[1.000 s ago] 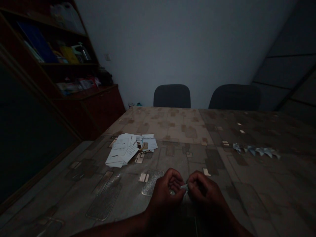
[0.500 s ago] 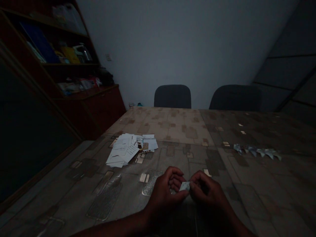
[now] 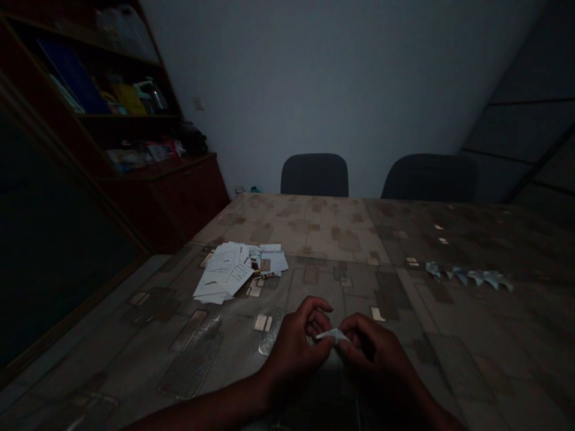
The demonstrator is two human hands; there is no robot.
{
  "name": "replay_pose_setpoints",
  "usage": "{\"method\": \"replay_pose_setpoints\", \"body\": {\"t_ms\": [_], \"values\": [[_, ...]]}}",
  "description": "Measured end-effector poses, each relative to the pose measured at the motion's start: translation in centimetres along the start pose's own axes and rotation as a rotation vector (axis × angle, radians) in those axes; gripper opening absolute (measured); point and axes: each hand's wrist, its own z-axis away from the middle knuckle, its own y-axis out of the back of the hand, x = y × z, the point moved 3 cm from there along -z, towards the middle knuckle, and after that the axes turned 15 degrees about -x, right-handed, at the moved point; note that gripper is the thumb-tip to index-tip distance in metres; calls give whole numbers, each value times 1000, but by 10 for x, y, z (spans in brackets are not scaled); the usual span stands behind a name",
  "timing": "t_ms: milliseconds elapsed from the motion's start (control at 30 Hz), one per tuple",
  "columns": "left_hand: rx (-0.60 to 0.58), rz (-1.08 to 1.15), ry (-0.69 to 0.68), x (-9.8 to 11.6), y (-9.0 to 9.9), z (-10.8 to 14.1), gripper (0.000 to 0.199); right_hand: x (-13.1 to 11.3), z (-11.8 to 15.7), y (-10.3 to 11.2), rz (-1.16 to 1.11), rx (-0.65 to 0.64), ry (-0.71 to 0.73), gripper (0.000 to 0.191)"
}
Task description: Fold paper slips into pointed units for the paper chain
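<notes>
A small folded piece of paper [image 3: 333, 334], pale and pointed, is pinched between both hands over the near edge of the table. My left hand [image 3: 302, 341] grips its left side with the thumb below and the fingers curled behind. On the right side, my right hand [image 3: 371, 344] pinches it between thumb and fingertips. Further right on the table lies a row of several small folded paper shapes [image 3: 469, 276] with pointed ends. A loose pile of printed paper pieces [image 3: 224, 272] rests to the left, beyond my left hand.
The table [image 3: 314, 239] wears a patterned, shiny cover. Two dark chairs [image 3: 314, 175] stand behind it against the pale wall. To the left is a wooden shelf cabinet [image 3: 179, 197] holding folders, bags and other items. The room is dim.
The folded paper has turned from a flat face toward me to a narrower, peaked shape. Both hands have shifted slightly, with the right fingers moving a little left.
</notes>
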Motion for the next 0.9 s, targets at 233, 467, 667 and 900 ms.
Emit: {"method": "replay_pose_setpoints", "body": {"t_ms": [233, 467, 667, 900], "values": [[39, 314, 3, -2, 1, -2, 36, 11, -1, -6, -253, -72, -76, 18], [33, 456, 38, -18, -1, -4, 35, 12, -2, -8, -400, -94, -97, 24], [14, 322, 30, -8, -2, -1, 29, 12, -1, -5, -360, -34, -76, 22], [-8, 138, -1, -10, -1, 0, 29, 12, -1, 1, -188, 17, -42, 16]]}}
